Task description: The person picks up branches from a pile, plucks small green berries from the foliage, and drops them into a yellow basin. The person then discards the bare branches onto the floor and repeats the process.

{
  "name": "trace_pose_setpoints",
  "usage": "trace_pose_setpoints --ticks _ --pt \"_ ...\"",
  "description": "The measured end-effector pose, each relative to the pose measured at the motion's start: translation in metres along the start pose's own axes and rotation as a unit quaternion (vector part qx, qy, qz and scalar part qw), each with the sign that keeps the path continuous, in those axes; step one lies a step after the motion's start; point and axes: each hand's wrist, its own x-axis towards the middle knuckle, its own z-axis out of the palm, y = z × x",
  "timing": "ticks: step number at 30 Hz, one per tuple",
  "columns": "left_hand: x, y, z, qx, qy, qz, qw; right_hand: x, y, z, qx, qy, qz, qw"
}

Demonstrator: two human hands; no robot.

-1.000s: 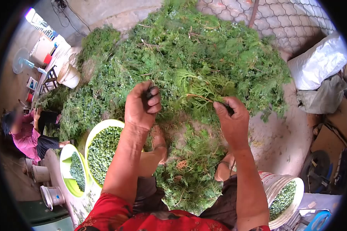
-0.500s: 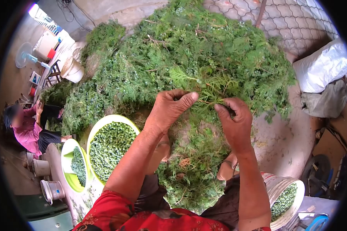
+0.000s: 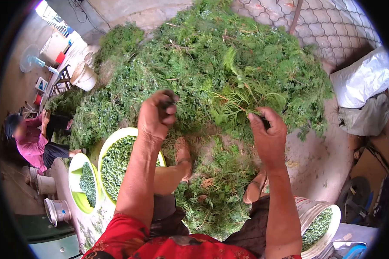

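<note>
My right hand [image 3: 268, 134] pinches the stem end of a leafy cypress sprig [image 3: 233, 101], whose flat green fronds spread up and to the left. To the left of the sprig, apart from it, is my left hand [image 3: 157, 113]. Its fingers are curled in, the tips dark and a little blurred, and whatever they may hold is hidden. Beyond both hands lies a large heap of cut cypress branches [image 3: 177, 64] dotted with small bluish-green cones. Below my left hand, partly behind the forearm, stands a yellow-green tub [image 3: 103, 151] full of picked green cones.
A second tilted yellow-green tub [image 3: 75, 181] holds fewer cones. At the right stands a white bucket [image 3: 333, 235] of cones. More cypress trimmings [image 3: 212, 203] lie between my feet. A co-worker [image 3: 32, 144] sits at the left. White sacks [image 3: 363, 77] rest at the right.
My left hand has come away from the sprig, moving left with its fingers curled. The right hand keeps the sprig, which now stands more upright.
</note>
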Motion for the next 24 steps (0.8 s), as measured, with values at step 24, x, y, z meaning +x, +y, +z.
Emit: trace_pose_setpoints --ticks 24 --pt "0.004 0.010 -0.009 -0.117 0.040 0.006 0.992 -0.003 -0.004 -0.001 -0.018 -0.057 0.014 0.998"
